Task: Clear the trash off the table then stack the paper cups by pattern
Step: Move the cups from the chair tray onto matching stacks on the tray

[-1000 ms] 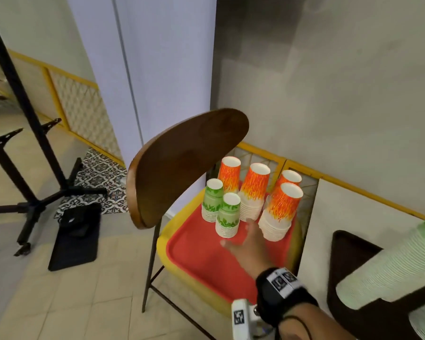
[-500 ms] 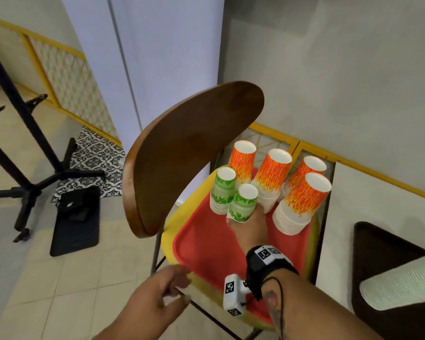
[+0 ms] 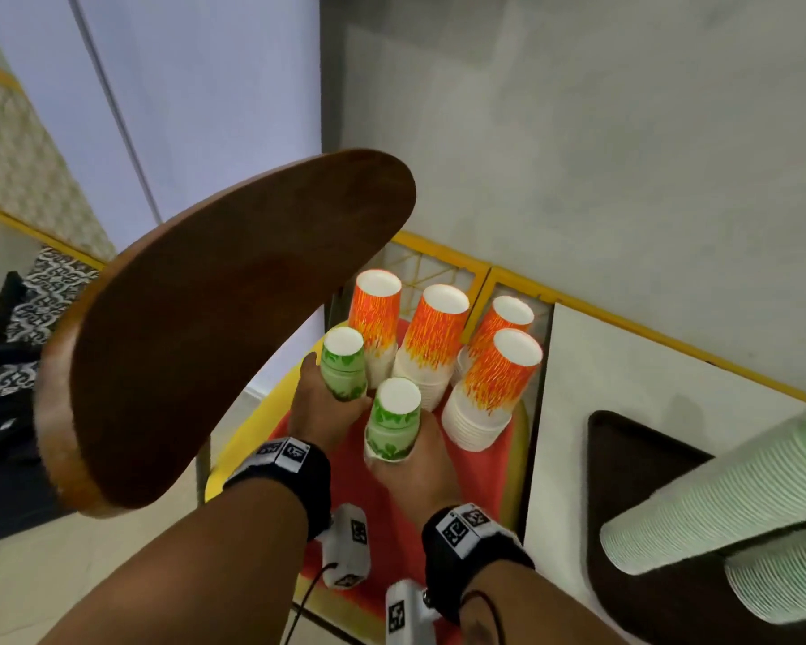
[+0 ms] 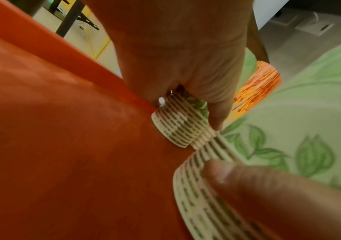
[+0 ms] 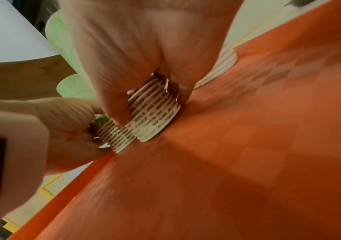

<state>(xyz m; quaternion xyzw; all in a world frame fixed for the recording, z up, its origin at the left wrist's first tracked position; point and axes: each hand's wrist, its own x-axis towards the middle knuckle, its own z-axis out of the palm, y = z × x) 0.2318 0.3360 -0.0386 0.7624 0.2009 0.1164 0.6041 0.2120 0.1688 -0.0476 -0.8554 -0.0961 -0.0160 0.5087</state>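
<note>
Two stacks of upside-down green leaf-patterned paper cups stand on a red tray (image 3: 478,472) that lies on a chair seat. My left hand (image 3: 326,402) grips the far-left green stack (image 3: 343,365) low down near its rims (image 4: 175,128). My right hand (image 3: 410,453) grips the nearer green stack (image 3: 392,416), fingers curled round its rims (image 5: 155,116). The two stacks touch at their rims. Several stacks of orange flame-patterned cups (image 3: 433,337) stand just behind them on the tray.
The chair's brown wooden back (image 3: 233,328) curves over the left of the tray. The yellow seat rim (image 3: 271,412) shows at the left. A long stack of green cups (image 3: 727,495) lies on a dark tray (image 3: 633,458) at the right. A grey wall stands close behind.
My right hand reached the nearer green stack and took hold of it. My left hand came up from below and gripped the far-left green stack. The view moved closer.
</note>
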